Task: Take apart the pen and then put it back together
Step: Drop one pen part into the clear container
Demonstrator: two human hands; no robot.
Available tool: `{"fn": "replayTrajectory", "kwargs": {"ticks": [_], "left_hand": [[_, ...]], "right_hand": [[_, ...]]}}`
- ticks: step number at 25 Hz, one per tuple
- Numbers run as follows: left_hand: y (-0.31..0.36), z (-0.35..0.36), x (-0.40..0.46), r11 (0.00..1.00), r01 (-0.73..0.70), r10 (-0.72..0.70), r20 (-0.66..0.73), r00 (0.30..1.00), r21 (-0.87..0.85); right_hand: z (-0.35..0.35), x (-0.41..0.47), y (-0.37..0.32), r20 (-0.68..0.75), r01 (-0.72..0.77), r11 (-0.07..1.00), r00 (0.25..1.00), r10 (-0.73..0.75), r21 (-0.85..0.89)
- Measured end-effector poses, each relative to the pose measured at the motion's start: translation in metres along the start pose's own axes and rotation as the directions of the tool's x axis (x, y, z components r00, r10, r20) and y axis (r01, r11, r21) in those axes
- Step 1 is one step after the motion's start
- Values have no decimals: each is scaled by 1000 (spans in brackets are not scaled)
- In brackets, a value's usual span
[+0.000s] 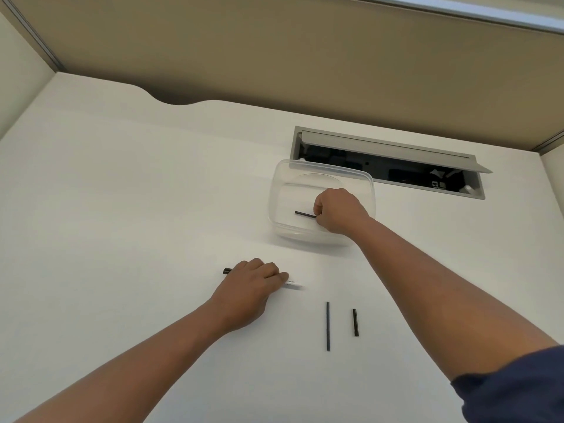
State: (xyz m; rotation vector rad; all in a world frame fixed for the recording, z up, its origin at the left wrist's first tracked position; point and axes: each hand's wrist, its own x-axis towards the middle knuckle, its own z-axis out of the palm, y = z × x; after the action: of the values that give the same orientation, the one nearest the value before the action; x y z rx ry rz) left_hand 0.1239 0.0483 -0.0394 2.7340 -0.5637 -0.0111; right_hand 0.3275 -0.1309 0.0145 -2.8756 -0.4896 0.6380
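Note:
My right hand (338, 210) reaches into a clear plastic container (367, 184) and pinches one end of a thin black pen part (303, 214). My left hand (253, 285) lies over a pen barrel on the white desk; the barrel's black end (227, 271) sticks out at the left and its white end (294, 285) at the right. The fingers curl over the barrel. Two more black parts lie on the desk near me: a long thin rod (328, 326) and a shorter piece (355, 322).
An open grey cable hatch (387, 148) is set into the desk just behind the container. A beige partition wall (274, 56) closes off the back, and the desk's rear edge has a curved cut-out (177, 100) at the left.

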Motion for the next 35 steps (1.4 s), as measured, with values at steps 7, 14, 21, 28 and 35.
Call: {"fn": "replayTrajectory", "kwargs": {"ticks": [7,14,21,28,35], "left_hand": [[0,-2,1,1000,9,-9,4,1000,10],[8,-15,-4,999,23,-23,14,1000,29],[28,-28,-23,999,41,-41,8,999,8],[49,-29,-48,996,59,-58,28,998,-60],[66,-28,-68,991,87,-82,52,995,-99]], "right_hand": [[-12,-7,0,-81,3,992,997,7,123],[-20,-79,-13,-351,100,966,936,-10,240],[14,-161,-4,-256,47,944,966,41,327],[72,-208,9,-78,-147,928,980,185,343],[96,-220,2,-50,-182,940,978,205,287]]}}
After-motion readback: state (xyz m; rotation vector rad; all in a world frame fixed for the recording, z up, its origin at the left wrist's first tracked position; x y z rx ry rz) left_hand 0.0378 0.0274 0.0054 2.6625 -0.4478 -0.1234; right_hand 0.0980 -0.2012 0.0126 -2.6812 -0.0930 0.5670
